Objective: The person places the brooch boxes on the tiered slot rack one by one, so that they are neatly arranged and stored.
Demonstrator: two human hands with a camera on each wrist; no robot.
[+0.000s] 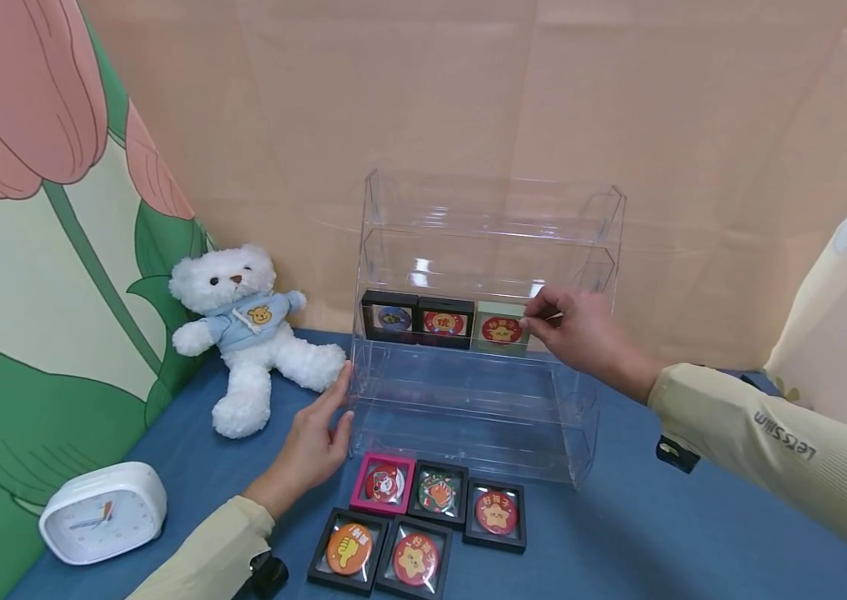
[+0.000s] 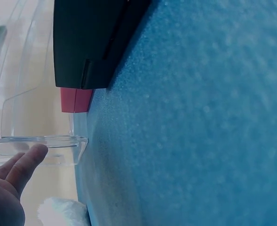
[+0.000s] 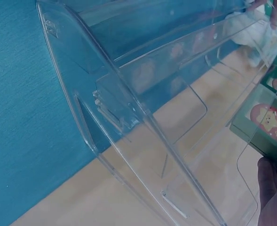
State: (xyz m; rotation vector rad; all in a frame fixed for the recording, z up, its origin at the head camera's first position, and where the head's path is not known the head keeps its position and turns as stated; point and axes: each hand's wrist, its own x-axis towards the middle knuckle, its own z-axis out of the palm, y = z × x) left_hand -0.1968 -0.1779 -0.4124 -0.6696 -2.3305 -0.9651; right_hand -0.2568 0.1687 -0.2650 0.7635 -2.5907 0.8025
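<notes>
A clear plastic tiered rack (image 1: 461,412) stands in the middle. My right hand (image 1: 581,329) pinches the right edge of a light green framed badge (image 1: 501,310), red with a yellow star figure, on the middle tier. The right wrist view shows the green badge frame (image 3: 258,134) with fingers at its side. To its left on that tier sit a black-framed badge (image 1: 445,322) with a red face and another black-framed badge (image 1: 392,317) with a blue one. Fingers extended, my left hand (image 1: 311,446) touches the rack's left side; in the left wrist view its fingertips overlap the clear edge.
Several more framed badges lie in front of the rack, including a pink-framed one (image 1: 383,483) and a black-framed one (image 1: 349,548). A white teddy bear (image 1: 258,317) in a blue top sits to the left, with a white clock (image 1: 103,512) nearer me on the blue tabletop (image 1: 679,533).
</notes>
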